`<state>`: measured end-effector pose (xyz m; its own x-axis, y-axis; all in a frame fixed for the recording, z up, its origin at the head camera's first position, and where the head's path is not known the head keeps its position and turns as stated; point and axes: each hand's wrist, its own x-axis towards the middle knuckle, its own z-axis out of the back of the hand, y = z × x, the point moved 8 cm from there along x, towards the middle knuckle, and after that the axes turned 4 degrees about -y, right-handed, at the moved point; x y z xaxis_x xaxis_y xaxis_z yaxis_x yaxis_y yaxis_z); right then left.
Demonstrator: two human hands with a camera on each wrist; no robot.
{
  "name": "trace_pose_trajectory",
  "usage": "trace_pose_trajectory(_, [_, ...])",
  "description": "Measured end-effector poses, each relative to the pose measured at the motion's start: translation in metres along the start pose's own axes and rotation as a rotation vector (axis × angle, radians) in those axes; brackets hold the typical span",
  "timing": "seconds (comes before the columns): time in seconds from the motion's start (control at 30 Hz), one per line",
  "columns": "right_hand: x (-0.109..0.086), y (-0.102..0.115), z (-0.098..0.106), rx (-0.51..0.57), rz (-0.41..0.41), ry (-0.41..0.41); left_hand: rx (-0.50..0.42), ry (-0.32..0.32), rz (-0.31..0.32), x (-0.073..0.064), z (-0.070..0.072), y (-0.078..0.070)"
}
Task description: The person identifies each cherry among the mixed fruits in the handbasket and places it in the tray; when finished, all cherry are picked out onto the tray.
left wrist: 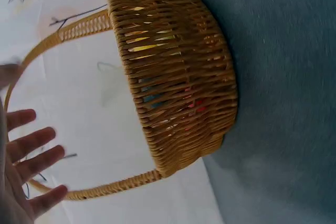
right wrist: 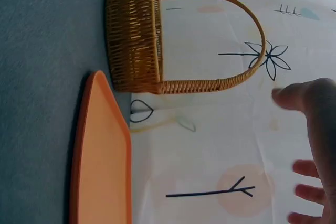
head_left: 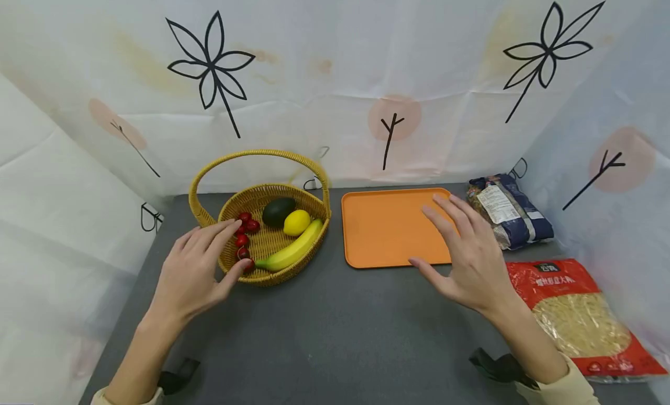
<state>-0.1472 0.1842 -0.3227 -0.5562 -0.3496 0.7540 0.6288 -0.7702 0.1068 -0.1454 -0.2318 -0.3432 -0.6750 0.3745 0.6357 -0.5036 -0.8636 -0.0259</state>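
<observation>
A yellow wicker basket [head_left: 267,280] with a tall arched handle [left wrist: 113,186] stands at the back left. Inside lie a banana [head_left: 291,253], a lemon [head_left: 296,223], a dark green avocado [head_left: 278,212] and several red cherries [head_left: 242,241]. My left hand [head_left: 192,271] hovers at the basket's near left side, fingers spread and holding nothing; in the head view its fingertips overlap the rim. Over the near right corner of an orange tray [head_left: 377,230] hangs my right hand [head_left: 473,256], thumb and fingers apart with nothing between them. The tray's surface shows bare orange.
A red bag of pasta [head_left: 581,318] lies at the right edge of the grey table [head_left: 324,341]. Behind it sits a dark blue food package [head_left: 508,210] with a white label. White patterned cloth [head_left: 335,73] walls off the back and both sides.
</observation>
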Motion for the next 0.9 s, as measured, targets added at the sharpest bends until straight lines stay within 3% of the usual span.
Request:
trace_pose_trajectory(0.17, [0.004,0.006,-0.024,0.244,-0.057,0.104,-0.122,0.008,0.193,-0.017,-0.016,0.013])
trace_pose_trajectory(0.3, [0.011,0.015,-0.053,0.5,-0.147,0.211,-0.193,0.02,0.364,-0.037,-0.031,0.02])
trace_pose_trajectory(0.47, [0.024,0.035,-0.096,0.756,-0.241,0.407,-0.256,0.046,0.616,-0.062,-0.046,0.033])
trace_pose_trajectory(0.6, [0.039,0.057,-0.136,0.93,-0.237,0.546,-0.327,0.072,0.811,-0.078,-0.054,0.042])
trace_pose_trajectory(0.77, [0.056,0.089,-0.189,1.108,-0.229,0.67,-0.377,0.048,0.881,-0.083,-0.056,0.043])
trace_pose_trajectory(0.9, [0.07,0.112,-0.228,1.127,-0.222,0.741,-0.391,0.013,0.919,-0.088,-0.059,0.043])
